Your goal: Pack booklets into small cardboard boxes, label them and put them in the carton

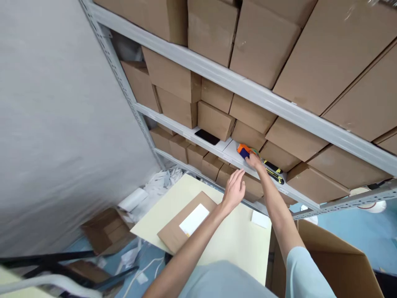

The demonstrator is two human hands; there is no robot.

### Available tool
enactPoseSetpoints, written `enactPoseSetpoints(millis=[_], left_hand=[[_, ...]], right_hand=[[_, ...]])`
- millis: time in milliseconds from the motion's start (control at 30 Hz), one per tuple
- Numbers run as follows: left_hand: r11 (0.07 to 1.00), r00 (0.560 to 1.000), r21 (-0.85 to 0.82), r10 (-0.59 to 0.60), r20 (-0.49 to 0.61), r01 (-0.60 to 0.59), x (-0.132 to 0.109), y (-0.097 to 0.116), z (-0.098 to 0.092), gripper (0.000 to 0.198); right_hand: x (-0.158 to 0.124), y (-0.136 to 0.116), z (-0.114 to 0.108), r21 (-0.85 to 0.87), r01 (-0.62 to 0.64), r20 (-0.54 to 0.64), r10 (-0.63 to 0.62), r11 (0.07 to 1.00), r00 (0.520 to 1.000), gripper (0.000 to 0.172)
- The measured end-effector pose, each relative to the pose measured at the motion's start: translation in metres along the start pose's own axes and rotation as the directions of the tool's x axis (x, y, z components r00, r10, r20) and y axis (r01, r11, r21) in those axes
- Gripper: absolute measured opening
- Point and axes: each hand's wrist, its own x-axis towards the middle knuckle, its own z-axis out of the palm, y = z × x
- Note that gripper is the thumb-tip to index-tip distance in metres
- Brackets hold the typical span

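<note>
My right hand reaches up to a grey metal shelf and closes on an orange and blue tape dispenser lying there. My left hand hovers just below the shelf edge, fingers stretched out and holding nothing. A flat brown cardboard parcel with a white label lies on the pale yellow table under my arms. A yellow and black utility knife rests on the shelf to the right of my right hand.
A black phone lies on the shelf left of the dispenser. Brown cartons fill the rack's shelves. An open cardboard box stands at the right of the table. White paper scraps and flattened cardboard litter the floor at left.
</note>
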Motion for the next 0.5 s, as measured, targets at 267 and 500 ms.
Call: enactPoseSetpoints(millis=[267, 500], left_hand=[[0.894, 0.896, 0.088, -0.443, 0.018, 0.440, -0.201, -0.050, -0.062, 0.058], [0.532, 0.538, 0.086, -0.821, -0.189, 0.842, -0.334, -0.071, -0.091, 0.087]], right_hand=[[-0.036, 0.053, 0.089, 0.120, 0.172, -0.572, -0.073, 0.978, 0.817, 0.058], [-0.247, 0.015, 0.274, 0.243, 0.311, -0.051, -0.308, 0.919, 0.950, 0.040]])
